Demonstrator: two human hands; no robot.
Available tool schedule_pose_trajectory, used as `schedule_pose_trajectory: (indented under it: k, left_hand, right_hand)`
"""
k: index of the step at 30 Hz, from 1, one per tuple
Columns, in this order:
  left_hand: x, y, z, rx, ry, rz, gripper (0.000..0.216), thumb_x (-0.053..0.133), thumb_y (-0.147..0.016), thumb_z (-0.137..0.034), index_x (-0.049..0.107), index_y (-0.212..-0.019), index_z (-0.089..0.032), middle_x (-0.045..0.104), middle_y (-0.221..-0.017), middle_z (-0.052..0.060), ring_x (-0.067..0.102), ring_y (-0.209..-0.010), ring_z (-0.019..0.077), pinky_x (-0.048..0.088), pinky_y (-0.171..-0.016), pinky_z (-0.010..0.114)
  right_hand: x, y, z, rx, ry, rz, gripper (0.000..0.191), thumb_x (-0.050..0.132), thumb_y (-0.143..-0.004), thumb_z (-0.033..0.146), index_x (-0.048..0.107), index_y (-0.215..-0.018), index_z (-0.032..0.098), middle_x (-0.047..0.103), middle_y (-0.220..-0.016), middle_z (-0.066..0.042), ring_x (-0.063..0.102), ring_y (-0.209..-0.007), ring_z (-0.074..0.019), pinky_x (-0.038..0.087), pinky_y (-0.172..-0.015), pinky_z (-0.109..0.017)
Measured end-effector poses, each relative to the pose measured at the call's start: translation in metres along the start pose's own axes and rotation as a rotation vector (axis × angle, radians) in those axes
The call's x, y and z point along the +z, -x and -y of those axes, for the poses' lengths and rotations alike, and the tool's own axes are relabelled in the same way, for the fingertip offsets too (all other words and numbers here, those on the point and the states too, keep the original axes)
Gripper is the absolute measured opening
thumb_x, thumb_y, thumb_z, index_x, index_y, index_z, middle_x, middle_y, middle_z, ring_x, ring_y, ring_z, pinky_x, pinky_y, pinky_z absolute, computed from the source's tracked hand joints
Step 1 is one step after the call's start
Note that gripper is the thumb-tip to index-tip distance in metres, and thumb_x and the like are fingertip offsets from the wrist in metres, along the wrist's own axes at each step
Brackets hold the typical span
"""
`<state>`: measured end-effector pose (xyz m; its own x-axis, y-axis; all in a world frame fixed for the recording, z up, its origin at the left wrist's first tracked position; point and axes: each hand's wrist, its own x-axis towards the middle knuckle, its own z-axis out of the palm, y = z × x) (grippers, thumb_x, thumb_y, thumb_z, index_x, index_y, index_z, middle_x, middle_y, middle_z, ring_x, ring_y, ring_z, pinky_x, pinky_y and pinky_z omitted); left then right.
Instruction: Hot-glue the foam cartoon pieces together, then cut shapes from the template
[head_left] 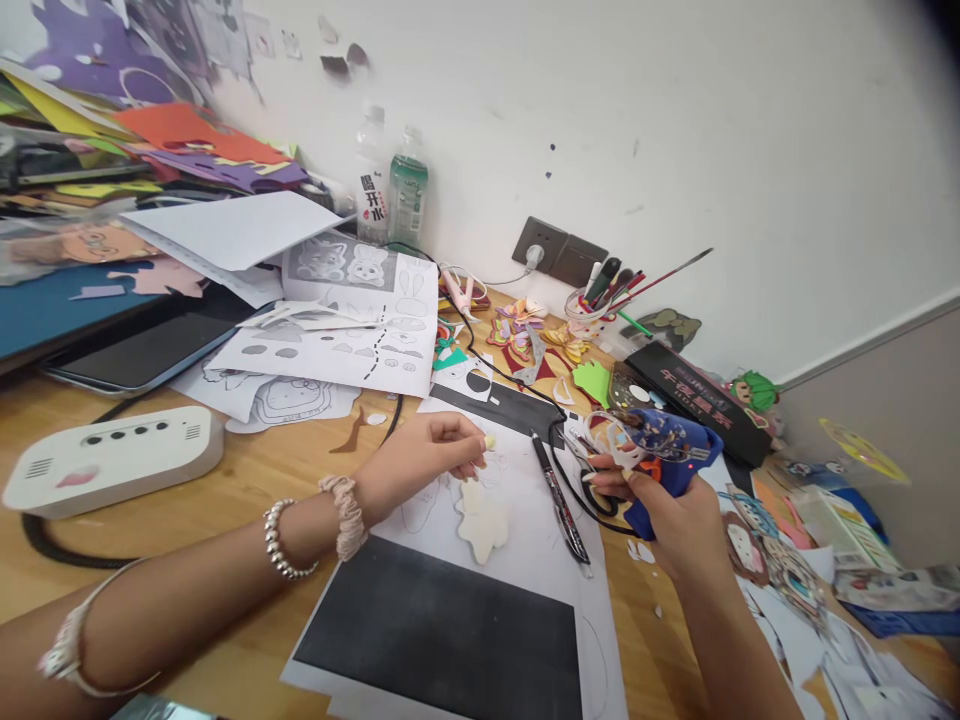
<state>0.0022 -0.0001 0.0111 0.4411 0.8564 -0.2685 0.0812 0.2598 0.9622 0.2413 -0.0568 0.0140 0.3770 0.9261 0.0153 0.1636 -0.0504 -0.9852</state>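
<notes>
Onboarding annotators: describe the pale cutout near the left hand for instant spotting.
Find the big black sheet at the bottom centre. Just above it, by the left hand, lies the cutout on white paper. Pale and lobed, unlike the slim dark pen to its right.

Looks softly bright around the wall socket (551, 245), shows faint shadows below it, stretches and blurs far left and lower right of it, and blackens in 1 corner to its upper right.
</notes>
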Motion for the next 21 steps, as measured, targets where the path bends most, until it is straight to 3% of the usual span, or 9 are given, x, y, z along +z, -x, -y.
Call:
schedule_pose_trajectory:
  k: [4, 7, 11, 15, 18, 21]
  left_hand:
    - [-0.006, -0.003, 0.002, 0.043, -0.067, 0.032, 0.018, 0.056, -0.071, -0.032, 0.057, -0.07, -0.014, 0.061, -0.067, 0.0, 0.053, -0.058, 0.008, 0.044, -0.06, 0.02]
    - [-0.014, -0.008, 0.005, 0.112, -0.301, 0.058, 0.021, 0.054, -0.072, -0.035, 0.06, -0.072, -0.015, 0.062, -0.068, 0.002, 0.054, -0.06, 0.0107, 0.041, -0.057, 0.021]
    - [-0.021, -0.011, 0.009, 0.22, -0.789, -0.045, 0.021, 0.05, -0.073, -0.032, 0.066, -0.073, -0.018, 0.063, -0.07, 0.003, 0.053, -0.062, 0.0136, 0.035, -0.056, 0.024]
    - [-0.021, -0.011, 0.011, 0.268, -0.959, -0.117, 0.022, 0.049, -0.074, -0.031, 0.069, -0.078, -0.02, 0.063, -0.078, 0.004, 0.053, -0.068, 0.0161, 0.036, -0.06, 0.026]
    - [-0.021, -0.011, 0.008, 0.274, -0.78, -0.142, 0.028, 0.048, -0.076, -0.037, 0.068, -0.083, -0.018, 0.064, -0.083, 0.006, 0.055, -0.074, 0.0178, 0.04, -0.067, 0.03]
    - [-0.021, -0.011, 0.005, 0.133, -0.168, 0.078, 0.038, 0.041, -0.081, -0.043, 0.065, -0.092, -0.015, 0.065, -0.097, 0.008, 0.058, -0.084, 0.0175, 0.044, -0.077, 0.031]
  right_hand:
    - [0.003, 0.004, 0.0, -0.037, -0.016, -0.043, 0.013, 0.062, -0.063, 0.021, 0.059, -0.074, 0.014, 0.067, -0.069, -0.006, 0.064, -0.061, -0.0186, 0.054, -0.058, -0.028]
    - [0.004, 0.005, -0.001, -0.047, 0.005, -0.044, 0.019, 0.064, -0.062, 0.023, 0.059, -0.079, 0.014, 0.067, -0.067, -0.006, 0.064, -0.06, -0.0186, 0.053, -0.056, -0.027]
    - [0.002, 0.004, -0.003, -0.07, 0.049, -0.056, 0.02, 0.063, -0.064, 0.024, 0.059, -0.08, 0.013, 0.067, -0.067, -0.005, 0.064, -0.059, -0.0166, 0.052, -0.055, -0.023]
    - [-0.004, 0.0, -0.007, -0.03, 0.08, -0.03, 0.02, 0.066, -0.061, 0.027, 0.06, -0.074, 0.013, 0.066, -0.065, -0.006, 0.063, -0.057, -0.0161, 0.053, -0.055, -0.022]
    - [-0.005, -0.001, -0.008, 0.005, 0.074, -0.016, 0.021, 0.068, -0.059, 0.029, 0.06, -0.07, 0.013, 0.066, -0.062, -0.006, 0.063, -0.057, -0.0166, 0.053, -0.055, -0.022]
    - [0.0, 0.002, -0.006, -0.013, 0.035, -0.048, 0.022, 0.069, -0.058, 0.028, 0.058, -0.071, 0.014, 0.065, -0.059, -0.004, 0.063, -0.054, -0.0152, 0.052, -0.053, -0.021]
